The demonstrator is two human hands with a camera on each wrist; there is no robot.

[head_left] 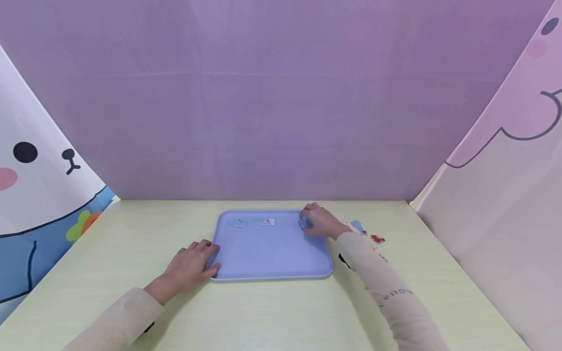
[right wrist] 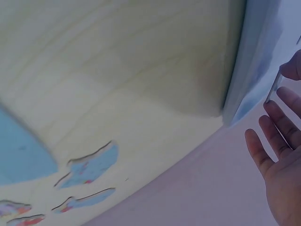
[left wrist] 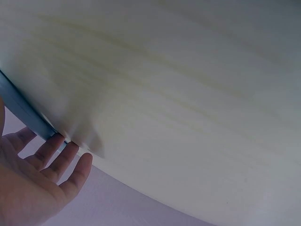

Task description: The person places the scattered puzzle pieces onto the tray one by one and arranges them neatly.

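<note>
A shallow lavender-blue tray (head_left: 268,253) lies on the table. My left hand (head_left: 189,265) rests at its left rim, fingers fairly straight and thumb by the near corner; the left wrist view has those fingertips along the tray edge. Over the tray's far right corner, my right hand (head_left: 322,222) pinches a thin, flat light-blue cutout piece (head_left: 304,222) between thumb and fingers. That piece shows nearly edge-on in the right wrist view, its other fingers extended. Two flat pale-blue cutouts, one on the left (head_left: 238,223) and a longer one (head_left: 263,222), lie near the tray's far edge.
Right of the tray lie several more flat cutouts, among them a blue one (head_left: 358,226), a red one (head_left: 377,239) and a black one (head_left: 344,261) partly behind the right sleeve. A purple backdrop (head_left: 263,122) stands behind the table, with printed cloths at both sides.
</note>
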